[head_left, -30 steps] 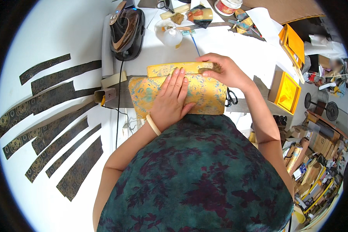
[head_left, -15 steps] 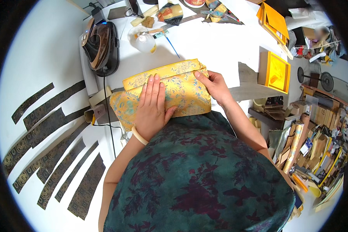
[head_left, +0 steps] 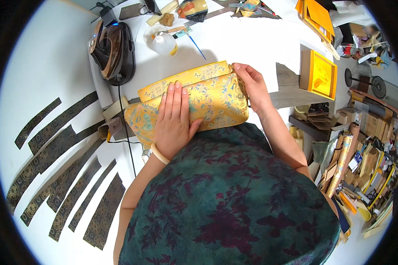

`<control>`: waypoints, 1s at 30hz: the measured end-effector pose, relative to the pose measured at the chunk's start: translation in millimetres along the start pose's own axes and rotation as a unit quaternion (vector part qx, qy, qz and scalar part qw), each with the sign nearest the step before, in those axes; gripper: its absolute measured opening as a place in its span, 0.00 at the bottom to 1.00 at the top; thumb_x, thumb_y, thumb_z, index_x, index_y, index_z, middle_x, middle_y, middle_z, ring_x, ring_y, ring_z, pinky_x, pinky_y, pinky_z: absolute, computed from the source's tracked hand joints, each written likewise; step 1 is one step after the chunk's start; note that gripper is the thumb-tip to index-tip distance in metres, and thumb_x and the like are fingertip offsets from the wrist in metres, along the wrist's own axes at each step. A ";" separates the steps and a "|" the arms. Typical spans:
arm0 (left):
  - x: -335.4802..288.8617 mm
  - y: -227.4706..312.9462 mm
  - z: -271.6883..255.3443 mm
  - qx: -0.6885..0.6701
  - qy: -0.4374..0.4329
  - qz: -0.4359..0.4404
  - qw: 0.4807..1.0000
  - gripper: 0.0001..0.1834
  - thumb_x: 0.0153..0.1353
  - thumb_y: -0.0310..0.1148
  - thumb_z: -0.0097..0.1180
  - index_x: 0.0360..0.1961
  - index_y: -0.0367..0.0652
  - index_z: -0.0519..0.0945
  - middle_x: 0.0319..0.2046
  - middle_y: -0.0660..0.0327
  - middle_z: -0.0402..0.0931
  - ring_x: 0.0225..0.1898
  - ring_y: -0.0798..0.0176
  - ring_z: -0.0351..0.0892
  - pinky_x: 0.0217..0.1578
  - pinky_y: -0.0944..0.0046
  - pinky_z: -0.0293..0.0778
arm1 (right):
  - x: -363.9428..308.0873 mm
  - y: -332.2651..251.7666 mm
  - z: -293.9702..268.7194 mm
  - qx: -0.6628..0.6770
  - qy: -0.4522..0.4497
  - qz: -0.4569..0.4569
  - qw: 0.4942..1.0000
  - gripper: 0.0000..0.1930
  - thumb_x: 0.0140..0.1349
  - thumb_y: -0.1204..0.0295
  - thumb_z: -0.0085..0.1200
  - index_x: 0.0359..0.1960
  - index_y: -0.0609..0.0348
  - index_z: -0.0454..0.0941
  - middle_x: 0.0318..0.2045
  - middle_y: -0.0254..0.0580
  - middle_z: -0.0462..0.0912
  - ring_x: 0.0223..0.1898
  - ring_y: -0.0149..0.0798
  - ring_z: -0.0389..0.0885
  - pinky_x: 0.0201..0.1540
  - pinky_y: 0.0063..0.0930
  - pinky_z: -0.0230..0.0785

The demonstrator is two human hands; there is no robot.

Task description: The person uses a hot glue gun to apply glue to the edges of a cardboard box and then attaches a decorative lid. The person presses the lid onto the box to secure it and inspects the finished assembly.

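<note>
A yellow brocade cloth (head_left: 217, 102) with blue and green floral patterns lies at the white table's near edge, against my body. Along its far side runs a narrow panel (head_left: 199, 76) covered in the same brocade, with a straight edge. My left hand (head_left: 174, 115) rests flat on the cloth, fingers stretched out and pointing away from me. At the panel's far right corner, my right hand (head_left: 254, 87) pinches the cloth's edge between thumb and fingers. The fingers beneath the cloth are partly hidden.
An iron (head_left: 115, 53) sits on its base at the left, its cord hanging down. Beyond the cloth stand a plastic bottle (head_left: 164, 44) and a thin blue brush (head_left: 197, 47). An open yellow box (head_left: 304, 70) lies right. Dark patterned strips (head_left: 104, 212) hang at left.
My right hand has shifted up to the panel's corner, and its thumb no longer lies on top of the cloth. The cloth's right end is turned slightly upward. My left hand stays put.
</note>
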State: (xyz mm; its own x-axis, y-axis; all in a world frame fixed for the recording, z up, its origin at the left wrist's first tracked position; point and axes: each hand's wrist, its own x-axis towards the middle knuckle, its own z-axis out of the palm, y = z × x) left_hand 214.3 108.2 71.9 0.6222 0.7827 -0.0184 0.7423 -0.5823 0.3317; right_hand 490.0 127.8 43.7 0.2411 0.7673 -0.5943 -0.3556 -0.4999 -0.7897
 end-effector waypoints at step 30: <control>0.8 -1.1 0.2 -0.011 0.013 0.007 1.000 0.49 0.73 0.56 0.55 0.78 0.26 0.58 0.80 0.38 0.54 0.83 0.40 0.50 0.82 0.44 0.47 | 58.3 10.3 -12.5 -0.224 0.048 0.003 0.973 0.10 0.65 0.75 0.59 0.47 0.64 0.83 0.38 0.45 0.85 0.40 0.38 0.85 0.44 0.33 0.81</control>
State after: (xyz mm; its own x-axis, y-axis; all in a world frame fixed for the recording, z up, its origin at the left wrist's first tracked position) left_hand 214.0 109.4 71.4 0.6254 0.7802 0.0118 0.7273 -0.5884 0.3533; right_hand 511.6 162.3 -1.0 0.3303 0.7333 -0.5942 0.0670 -0.6462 -0.7602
